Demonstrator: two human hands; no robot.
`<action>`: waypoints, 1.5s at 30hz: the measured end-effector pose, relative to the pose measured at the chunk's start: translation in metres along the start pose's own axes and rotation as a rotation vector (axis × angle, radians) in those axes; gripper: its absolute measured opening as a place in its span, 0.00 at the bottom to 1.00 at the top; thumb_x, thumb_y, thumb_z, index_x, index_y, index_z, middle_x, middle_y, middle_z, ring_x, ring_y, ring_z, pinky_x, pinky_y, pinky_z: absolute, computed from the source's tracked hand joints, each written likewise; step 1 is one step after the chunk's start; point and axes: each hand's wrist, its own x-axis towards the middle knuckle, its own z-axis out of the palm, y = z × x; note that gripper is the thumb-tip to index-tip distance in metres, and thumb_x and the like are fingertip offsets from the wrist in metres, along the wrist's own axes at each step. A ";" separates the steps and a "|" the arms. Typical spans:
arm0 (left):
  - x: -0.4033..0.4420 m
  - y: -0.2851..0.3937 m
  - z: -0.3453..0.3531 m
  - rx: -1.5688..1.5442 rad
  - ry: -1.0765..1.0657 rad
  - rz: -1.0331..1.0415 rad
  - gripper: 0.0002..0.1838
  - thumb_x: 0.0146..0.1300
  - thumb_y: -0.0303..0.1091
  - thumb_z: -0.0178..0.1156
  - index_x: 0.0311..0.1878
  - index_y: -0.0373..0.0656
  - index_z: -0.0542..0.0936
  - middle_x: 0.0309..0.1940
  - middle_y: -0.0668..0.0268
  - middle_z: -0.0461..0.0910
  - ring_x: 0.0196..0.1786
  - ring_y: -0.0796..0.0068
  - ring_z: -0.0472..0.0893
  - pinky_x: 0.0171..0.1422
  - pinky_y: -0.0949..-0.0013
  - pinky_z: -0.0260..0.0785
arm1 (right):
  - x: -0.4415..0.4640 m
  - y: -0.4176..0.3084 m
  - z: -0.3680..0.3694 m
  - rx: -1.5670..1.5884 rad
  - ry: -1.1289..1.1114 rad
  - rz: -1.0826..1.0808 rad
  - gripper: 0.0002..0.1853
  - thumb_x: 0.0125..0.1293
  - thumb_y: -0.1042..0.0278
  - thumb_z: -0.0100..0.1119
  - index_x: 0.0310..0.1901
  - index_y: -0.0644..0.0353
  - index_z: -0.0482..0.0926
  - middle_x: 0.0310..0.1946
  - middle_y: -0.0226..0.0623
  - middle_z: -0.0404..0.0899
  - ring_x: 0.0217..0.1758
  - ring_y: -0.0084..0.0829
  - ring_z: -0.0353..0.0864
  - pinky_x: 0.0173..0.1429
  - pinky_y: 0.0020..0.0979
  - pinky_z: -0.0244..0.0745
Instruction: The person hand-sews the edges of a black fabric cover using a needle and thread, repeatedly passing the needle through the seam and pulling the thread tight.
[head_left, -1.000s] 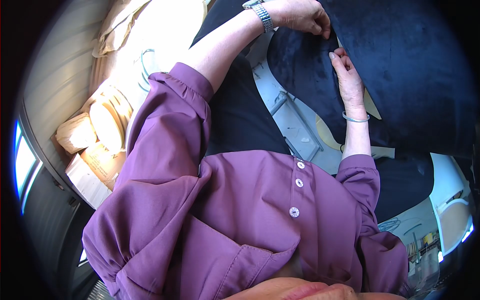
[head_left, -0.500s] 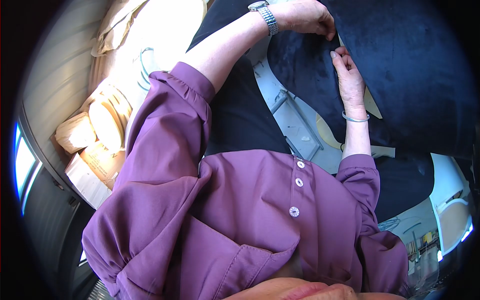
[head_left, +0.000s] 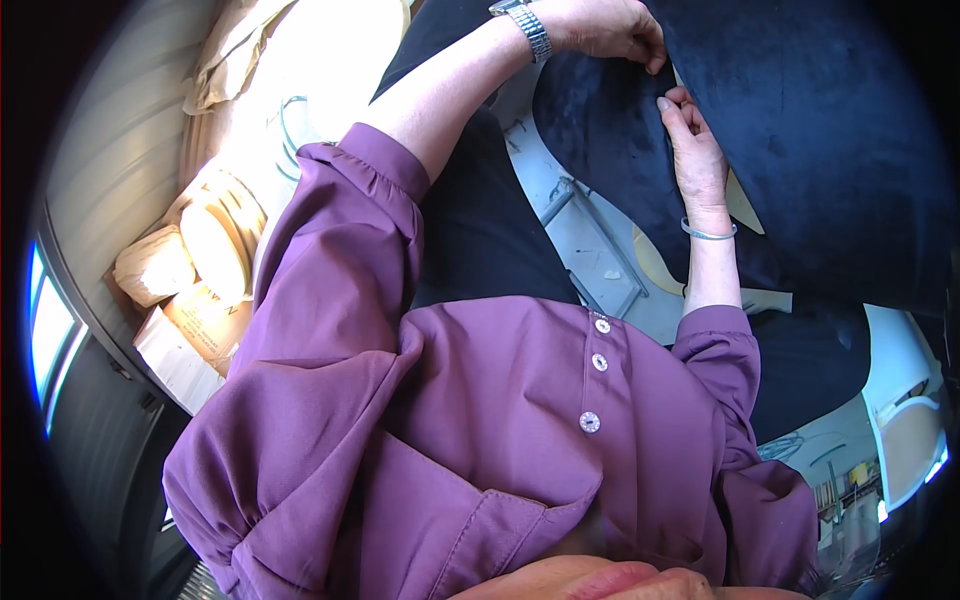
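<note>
My left hand (head_left: 608, 32), with a metal watch on the wrist, is at the top of the view, fingers bent and pinching the edge of a dark navy sheet of material (head_left: 600, 130). Just below it, my right hand (head_left: 698, 150), wearing a thin bracelet, holds the same edge between thumb and curled fingers. A larger dark navy piece (head_left: 840, 140) lies against the right hand's far side. Between the two, a narrow pale yellow strip (head_left: 742, 205) shows. Whether the material is cloth or leather I cannot tell.
A grey metal frame (head_left: 600, 240) shows on the pale floor beneath the material. At left are a cardboard box (head_left: 208, 325), wrapped rolls (head_left: 155, 265) and a brightly lit surface with a thin green cord (head_left: 288, 135). A pale chair-like object (head_left: 908, 440) stands at right.
Both hands keep their grip on the edge and sit very slightly higher and further left in view. Otherwise little differs.
</note>
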 end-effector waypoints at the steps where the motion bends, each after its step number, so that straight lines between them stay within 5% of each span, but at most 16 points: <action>1: 0.000 0.001 0.001 0.013 0.010 -0.001 0.08 0.65 0.29 0.60 0.41 0.45 0.88 0.37 0.56 0.88 0.40 0.60 0.87 0.49 0.61 0.78 | -0.001 0.000 0.001 0.013 0.013 -0.011 0.05 0.65 0.74 0.71 0.40 0.61 0.84 0.27 0.19 0.76 0.27 0.13 0.66 0.37 0.22 0.67; 10: 0.001 0.007 0.020 0.088 0.206 0.141 0.08 0.64 0.31 0.61 0.41 0.40 0.87 0.37 0.51 0.87 0.45 0.50 0.87 0.51 0.56 0.78 | -0.002 0.003 -0.001 0.026 -0.068 0.008 0.10 0.73 0.71 0.66 0.52 0.64 0.82 0.24 0.17 0.69 0.29 0.12 0.63 0.43 0.19 0.62; 27: -0.004 -0.006 0.010 0.026 0.059 0.080 0.10 0.65 0.29 0.60 0.46 0.36 0.85 0.39 0.50 0.87 0.45 0.50 0.87 0.53 0.56 0.78 | -0.002 0.002 0.000 0.041 -0.034 -0.011 0.10 0.71 0.70 0.68 0.50 0.64 0.83 0.26 0.20 0.75 0.29 0.13 0.67 0.42 0.21 0.66; 34: -0.001 0.017 0.028 0.324 0.166 0.018 0.11 0.69 0.31 0.61 0.50 0.39 0.85 0.39 0.52 0.87 0.44 0.58 0.88 0.52 0.62 0.80 | 0.000 0.002 -0.002 -0.037 -0.071 -0.018 0.11 0.70 0.70 0.68 0.50 0.65 0.83 0.26 0.21 0.76 0.28 0.14 0.67 0.41 0.22 0.66; 40: -0.004 0.017 0.051 0.398 0.217 -0.099 0.13 0.71 0.34 0.60 0.52 0.41 0.86 0.46 0.54 0.89 0.50 0.55 0.88 0.59 0.58 0.81 | 0.003 0.005 -0.006 -0.286 -0.111 -0.095 0.10 0.74 0.65 0.63 0.46 0.63 0.82 0.28 0.27 0.76 0.31 0.19 0.71 0.42 0.27 0.69; 41: -0.013 0.015 0.052 0.248 0.331 -0.032 0.11 0.69 0.32 0.60 0.51 0.45 0.87 0.45 0.57 0.89 0.48 0.56 0.89 0.55 0.59 0.82 | 0.003 0.004 -0.008 -0.295 -0.125 -0.086 0.10 0.74 0.64 0.61 0.45 0.63 0.81 0.28 0.29 0.77 0.32 0.22 0.72 0.44 0.29 0.70; 45: -0.058 0.061 0.042 0.637 0.519 -0.156 0.12 0.64 0.34 0.64 0.50 0.54 0.86 0.43 0.66 0.85 0.42 0.62 0.88 0.43 0.61 0.82 | -0.003 0.002 -0.020 -0.408 -0.108 -0.218 0.10 0.72 0.65 0.59 0.44 0.64 0.81 0.33 0.41 0.80 0.37 0.40 0.79 0.50 0.40 0.74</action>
